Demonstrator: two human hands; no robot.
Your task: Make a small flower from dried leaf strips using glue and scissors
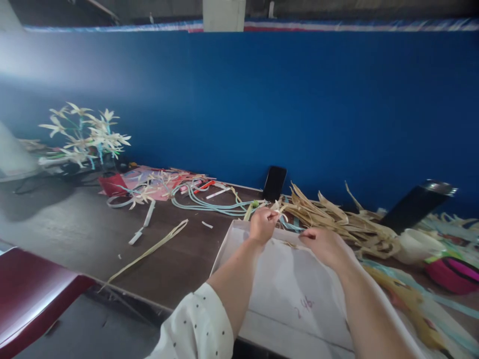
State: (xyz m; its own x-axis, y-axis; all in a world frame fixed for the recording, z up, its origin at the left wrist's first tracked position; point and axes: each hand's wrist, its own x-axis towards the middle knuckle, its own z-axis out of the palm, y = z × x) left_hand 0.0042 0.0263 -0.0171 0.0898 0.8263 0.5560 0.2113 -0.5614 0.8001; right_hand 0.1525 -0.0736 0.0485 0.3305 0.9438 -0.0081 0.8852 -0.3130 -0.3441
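My left hand [263, 223] is closed in a pinch on a small pale leaf flower piece [277, 207] above the far edge of a white cardboard box [284, 289]. My right hand [325, 245] is closed too, its fingertips pinching the end of a thin strip near the box's far rim; what it grips is too small to name. A heap of dried tan leaf strips [337, 219] lies just beyond both hands. Light blue cords [209, 202] curl on the table to the left of my left hand.
A dark phone [274, 183] leans on the blue wall. A bunch of finished leaf flowers [88, 134] stands far left. A black flask [417, 204], a white bowl [417, 244] and a pink pouch [451, 271] sit right. A long strip [149, 249] crosses the brown table [75, 224].
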